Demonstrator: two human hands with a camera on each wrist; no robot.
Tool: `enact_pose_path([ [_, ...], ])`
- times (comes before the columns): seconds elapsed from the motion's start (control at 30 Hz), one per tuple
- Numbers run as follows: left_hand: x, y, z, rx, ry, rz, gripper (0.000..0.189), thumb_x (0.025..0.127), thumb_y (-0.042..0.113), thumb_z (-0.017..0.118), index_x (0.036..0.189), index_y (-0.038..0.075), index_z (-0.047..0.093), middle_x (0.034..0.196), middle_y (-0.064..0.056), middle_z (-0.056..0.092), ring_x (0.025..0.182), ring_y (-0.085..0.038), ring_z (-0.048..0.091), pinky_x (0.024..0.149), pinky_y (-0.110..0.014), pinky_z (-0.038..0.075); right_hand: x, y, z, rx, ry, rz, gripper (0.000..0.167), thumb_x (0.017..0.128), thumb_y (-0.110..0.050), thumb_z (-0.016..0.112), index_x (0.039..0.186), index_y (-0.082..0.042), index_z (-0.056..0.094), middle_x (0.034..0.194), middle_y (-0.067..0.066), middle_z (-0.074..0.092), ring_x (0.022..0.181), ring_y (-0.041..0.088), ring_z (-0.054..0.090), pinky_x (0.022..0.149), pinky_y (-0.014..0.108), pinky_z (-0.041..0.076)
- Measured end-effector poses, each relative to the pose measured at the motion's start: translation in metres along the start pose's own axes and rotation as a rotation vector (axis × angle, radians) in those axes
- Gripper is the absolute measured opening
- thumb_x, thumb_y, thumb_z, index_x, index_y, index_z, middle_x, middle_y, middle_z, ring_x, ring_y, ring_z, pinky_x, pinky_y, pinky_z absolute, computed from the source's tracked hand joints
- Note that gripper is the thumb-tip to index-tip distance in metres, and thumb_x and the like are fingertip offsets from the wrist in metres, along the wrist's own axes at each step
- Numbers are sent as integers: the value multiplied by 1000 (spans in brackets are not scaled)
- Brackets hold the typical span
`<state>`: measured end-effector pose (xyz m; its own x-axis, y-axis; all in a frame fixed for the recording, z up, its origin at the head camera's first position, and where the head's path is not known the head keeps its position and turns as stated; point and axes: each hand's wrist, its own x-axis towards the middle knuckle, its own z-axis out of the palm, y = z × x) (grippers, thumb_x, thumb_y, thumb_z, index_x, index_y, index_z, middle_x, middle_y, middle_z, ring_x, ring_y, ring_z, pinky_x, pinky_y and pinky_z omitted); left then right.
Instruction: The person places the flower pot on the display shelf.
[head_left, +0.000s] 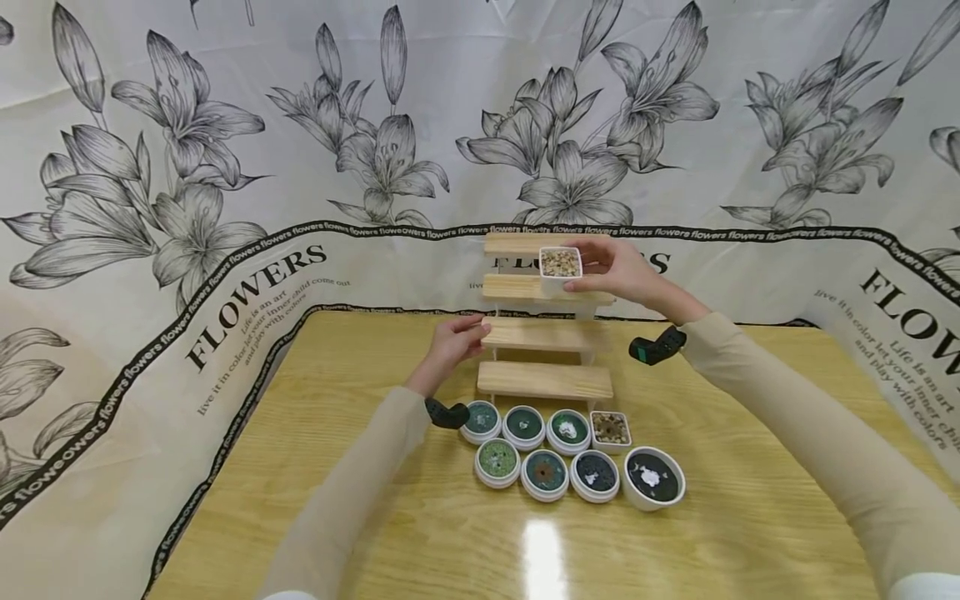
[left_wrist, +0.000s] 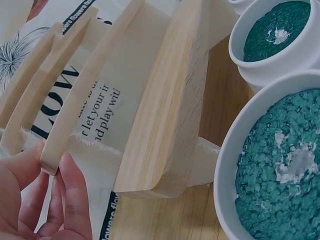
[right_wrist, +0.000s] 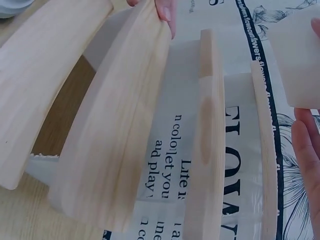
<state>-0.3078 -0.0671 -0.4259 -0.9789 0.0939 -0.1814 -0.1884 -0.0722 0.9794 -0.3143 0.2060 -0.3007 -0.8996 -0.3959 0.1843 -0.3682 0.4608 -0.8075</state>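
A tiered wooden stand (head_left: 545,380) with stepped planks rises at the middle back of the table. My left hand (head_left: 456,340) pinches the left end of its second plank from the bottom; the left wrist view shows thumb and fingers around that plank end (left_wrist: 50,159). My right hand (head_left: 618,268) holds a small square white pot (head_left: 561,265) filled with tan and brown pebbles, up in front of the upper planks. In the right wrist view only the pot's white side (right_wrist: 300,65) shows, at the right edge, with fingers (right_wrist: 306,145) against it.
In front of the stand sit several round white pots with green or dark fill, among them a pale green one (head_left: 497,459). A second square pebble pot (head_left: 611,430) and a larger dark-filled bowl (head_left: 653,479) are at the right. Flower-printed cloth (head_left: 390,275) hangs behind.
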Motion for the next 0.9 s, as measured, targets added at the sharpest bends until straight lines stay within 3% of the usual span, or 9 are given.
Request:
enact_pose_path([
  [0.13, -1, 2, 1, -5, 16, 20, 41, 90, 9, 67, 130, 1, 59, 101, -6, 65, 59, -4, 57, 73, -26, 60, 6, -4, 1, -26, -4, 13, 64, 80, -14, 79, 137, -12, 51, 120, 10, 61, 101, 11, 60, 86, 20, 52],
  [0.23, 0, 1, 1, -13, 23, 41, 40, 89, 7, 68, 128, 0, 60, 94, -2, 64, 57, -3, 55, 68, -22, 59, 12, -7, 2, -30, -10, 2, 63, 80, -13, 79, 136, -11, 52, 120, 13, 61, 101, 14, 61, 88, 26, 54],
  [0.47, 1, 0, 0, 11, 14, 33, 42, 90, 8, 67, 130, -1, 58, 94, -1, 64, 59, -2, 57, 73, -25, 60, 23, -11, 5, -35, -24, 8, 65, 81, -15, 78, 138, -11, 49, 127, 15, 56, 113, 28, 57, 99, 42, 50],
  [0.63, 1, -5, -1, 35, 27, 48, 40, 90, 10, 67, 128, 0, 60, 102, -8, 65, 59, -3, 57, 72, -25, 60, 32, -9, 11, -11, -33, -21, 61, 80, -13, 78, 135, -9, 51, 123, 16, 59, 108, 27, 61, 93, 36, 54],
  [0.8, -4, -6, 2, 72, 72, 113, 33, 89, 12, 69, 120, 3, 66, 95, -9, 67, 62, -7, 58, 66, -24, 60, 40, -8, 13, 1, -17, -16, 62, 80, -14, 79, 135, -10, 51, 121, 15, 59, 107, 24, 61, 90, 32, 55],
  [0.9, -3, -3, 4, 84, 82, 113, 33, 89, 12, 69, 121, 3, 66, 103, -14, 68, 62, -7, 57, 68, -25, 60, 47, -10, 14, 9, 2, -9, 62, 80, -14, 78, 136, -11, 51, 121, 14, 59, 107, 25, 61, 87, 30, 54],
])
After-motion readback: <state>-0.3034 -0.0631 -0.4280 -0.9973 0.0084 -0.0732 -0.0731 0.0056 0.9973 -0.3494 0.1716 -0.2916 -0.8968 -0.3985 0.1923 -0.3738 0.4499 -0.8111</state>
